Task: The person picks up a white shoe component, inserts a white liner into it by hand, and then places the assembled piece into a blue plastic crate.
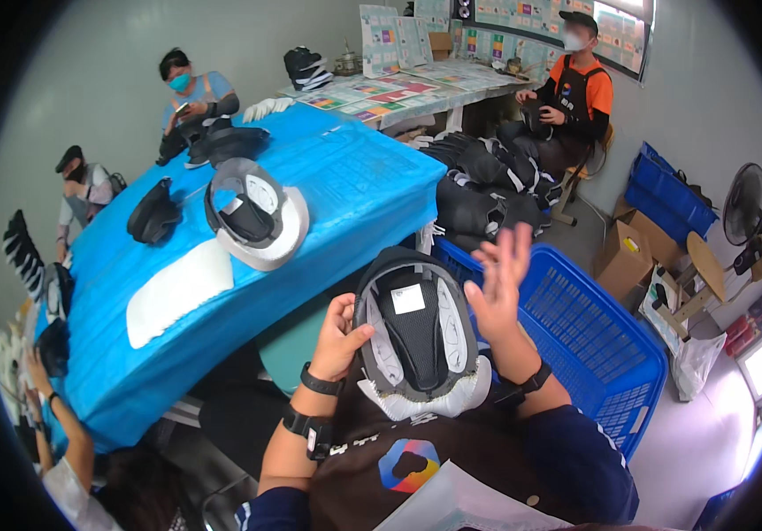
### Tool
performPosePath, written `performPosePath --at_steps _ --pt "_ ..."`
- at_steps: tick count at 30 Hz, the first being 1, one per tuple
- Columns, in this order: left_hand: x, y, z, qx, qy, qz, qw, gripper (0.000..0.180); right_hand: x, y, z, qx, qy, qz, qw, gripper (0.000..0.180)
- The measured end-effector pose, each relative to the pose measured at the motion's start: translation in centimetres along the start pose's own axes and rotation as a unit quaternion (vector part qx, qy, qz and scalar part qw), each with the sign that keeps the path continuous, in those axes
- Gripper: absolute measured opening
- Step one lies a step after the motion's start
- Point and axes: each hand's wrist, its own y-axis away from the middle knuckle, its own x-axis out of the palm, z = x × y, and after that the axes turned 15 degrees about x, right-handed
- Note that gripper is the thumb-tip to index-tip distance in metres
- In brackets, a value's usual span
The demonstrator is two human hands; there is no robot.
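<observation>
Against my dark apron rests a helmet liner (434, 354), with black mesh in the middle, a white label near its top, pale side pads and a shiny white lower edge. My left hand (338, 336) grips its left rim, thumb over the front and fingers curled behind. Beside the liner's upper right edge, my right hand (503, 281) is raised with fingers spread, slightly blurred, holding nothing. On the blue-covered table ahead lies a similar liner (261, 221) with a grey foam rim. A white sheet (179, 294) lies nearer the table's front edge.
A blue plastic basket (611, 376) stands at my right. Behind it are piled black liners (487, 181), cardboard boxes (624, 257) and a fan (745, 203). Dark padded pieces (154, 212) lie on the blue table (354, 168). Several people work around the room, one close at left.
</observation>
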Motion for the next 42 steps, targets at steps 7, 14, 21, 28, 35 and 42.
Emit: performPosePath --at_steps 7,14,21,28,35,42 --pt "-0.6 0.9 0.7 0.018 -0.056 0.023 0.998 0.051 0.0 0.5 -3.0 0.38 -0.128 0.2 0.894 0.035" --pt "0.6 0.1 -0.9 0.013 -0.123 0.095 0.988 0.046 -1.2 0.2 -2.3 0.423 -0.409 0.253 0.768 0.038" --pt "1.9 -1.9 -1.7 -0.034 -0.024 0.069 0.997 0.047 -1.8 -0.5 -1.6 0.412 -0.396 0.296 0.765 0.05" --pt "-0.2 -2.2 0.0 0.064 -0.25 0.119 0.959 0.033 -2.0 0.9 -4.3 0.316 -0.228 0.187 0.902 0.036" --pt "-1.4 0.2 3.8 -0.075 -0.293 -0.009 0.953 0.061 -0.3 2.9 -5.5 0.28 0.123 0.132 0.943 0.055" --pt "-0.6 1.7 2.2 -0.085 -0.246 0.161 0.952 0.082 -1.8 3.0 -6.8 0.31 0.112 0.358 0.874 0.06"
